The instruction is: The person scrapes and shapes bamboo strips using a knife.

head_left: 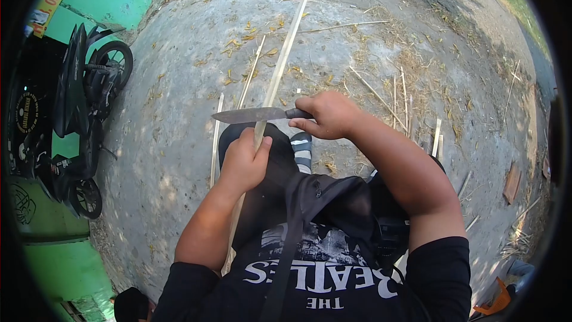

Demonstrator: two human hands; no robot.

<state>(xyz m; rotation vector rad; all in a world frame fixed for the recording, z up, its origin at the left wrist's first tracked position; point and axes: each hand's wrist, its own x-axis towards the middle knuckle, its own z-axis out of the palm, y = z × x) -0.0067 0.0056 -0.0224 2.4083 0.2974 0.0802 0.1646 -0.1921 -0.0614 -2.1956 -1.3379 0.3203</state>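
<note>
My left hand is closed around a long, pale strip that looks like split bamboo. The strip runs from the top of the view down past my left forearm. My right hand grips the dark handle of a knife. Its broad, worn blade points left and lies across the strip just above my left hand, touching or very close to it. My fingertips on the far side of the strip are partly hidden.
More thin strips lie on the concrete ground among dry leaves. A motorcycle stands at the left by a green wall. A reddish-brown block lies at the right. Part of another person shows at bottom left.
</note>
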